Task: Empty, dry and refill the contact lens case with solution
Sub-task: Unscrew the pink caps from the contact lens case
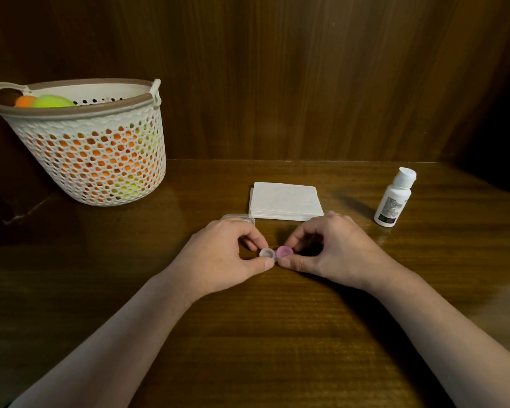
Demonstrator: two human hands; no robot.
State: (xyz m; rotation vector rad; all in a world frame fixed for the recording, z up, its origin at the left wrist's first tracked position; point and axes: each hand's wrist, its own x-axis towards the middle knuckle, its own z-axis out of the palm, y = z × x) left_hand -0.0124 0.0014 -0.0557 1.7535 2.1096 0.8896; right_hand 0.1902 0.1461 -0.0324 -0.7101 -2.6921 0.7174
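Note:
A small contact lens case (276, 253) lies on the wooden table, with a clear well on the left and a pink well on the right. My left hand (224, 254) pinches the clear side between thumb and fingers. My right hand (333, 254) pinches the pink side the same way. A folded stack of white tissues (286, 201) lies just behind the hands. A white solution bottle (394, 198) with its cap on stands to the right. A clear plastic piece (237, 217) shows partly behind my left hand.
A white perforated basket (100, 148) holding orange and yellow-green balls stands at the back left. Dark wooden panels close off the back and right side. Bare table surface (262, 334) lies between my forearms.

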